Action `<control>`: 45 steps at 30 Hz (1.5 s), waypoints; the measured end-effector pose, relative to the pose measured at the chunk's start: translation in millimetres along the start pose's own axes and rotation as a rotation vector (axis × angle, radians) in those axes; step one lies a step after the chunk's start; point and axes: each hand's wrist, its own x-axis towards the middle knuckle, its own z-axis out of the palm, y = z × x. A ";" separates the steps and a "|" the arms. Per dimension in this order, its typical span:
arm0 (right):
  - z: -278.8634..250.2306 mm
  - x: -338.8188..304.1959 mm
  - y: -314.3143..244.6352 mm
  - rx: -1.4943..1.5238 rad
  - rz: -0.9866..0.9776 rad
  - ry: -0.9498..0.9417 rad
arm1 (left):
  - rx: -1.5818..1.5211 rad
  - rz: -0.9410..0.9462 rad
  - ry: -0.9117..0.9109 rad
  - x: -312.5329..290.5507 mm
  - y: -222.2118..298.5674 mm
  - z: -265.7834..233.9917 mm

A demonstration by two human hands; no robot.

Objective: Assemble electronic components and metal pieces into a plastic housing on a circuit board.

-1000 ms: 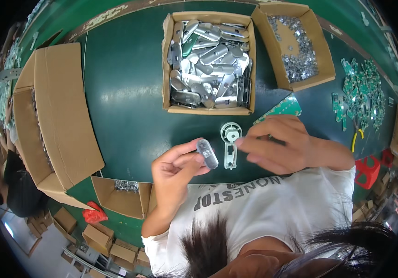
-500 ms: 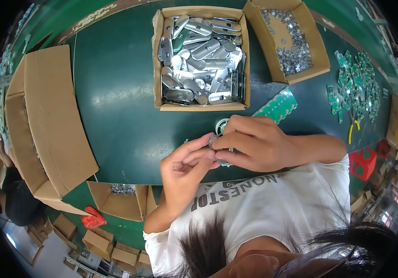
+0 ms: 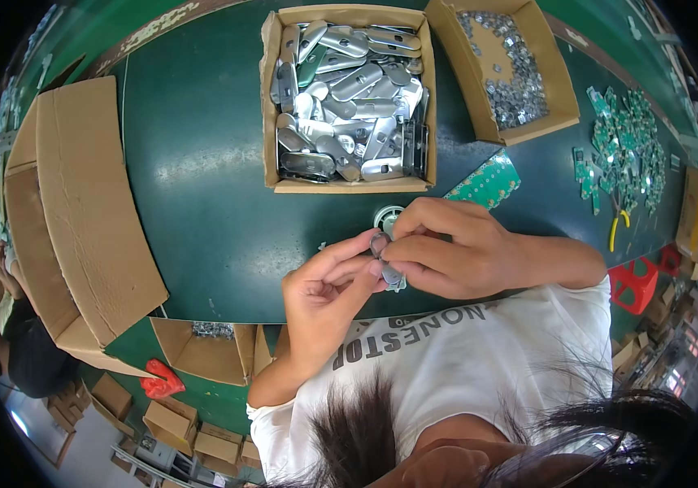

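Observation:
Close to the table's near edge, my left hand (image 3: 324, 289) pinches a small silver metal casing (image 3: 393, 275) between thumb and fingers. It resembles the rounded oblong shells in the box ahead, and a pale greenish bit shows along its lower edge. From the other side my right hand (image 3: 458, 250) is closed on its upper end, its fingertips meeting those of the left. The fingers cover much of the casing. Just beyond them is a whitish round ring-shaped thing (image 3: 384, 215), partly hidden by my right hand. A green circuit-board panel (image 3: 489, 179) lies past my right hand.
Ahead stands a cardboard box (image 3: 349, 187) of silver shells. Right of it, another box (image 3: 479, 102) holds small metal pieces. Green boards (image 3: 629, 146) are heaped at right, beside yellow-handled pliers (image 3: 615, 232). A large carton (image 3: 93, 203) stands left; a person (image 3: 32, 342) sits beyond.
My right fingertips have shifted slightly on the casing, showing more of its silver face. Both hands stay at nearly the same place. The whole view has moved a little.

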 end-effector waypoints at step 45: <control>2.8 -8.2 3.4 -0.127 -0.062 0.062 | -0.070 0.146 -0.012 8.0 -16.1 6.0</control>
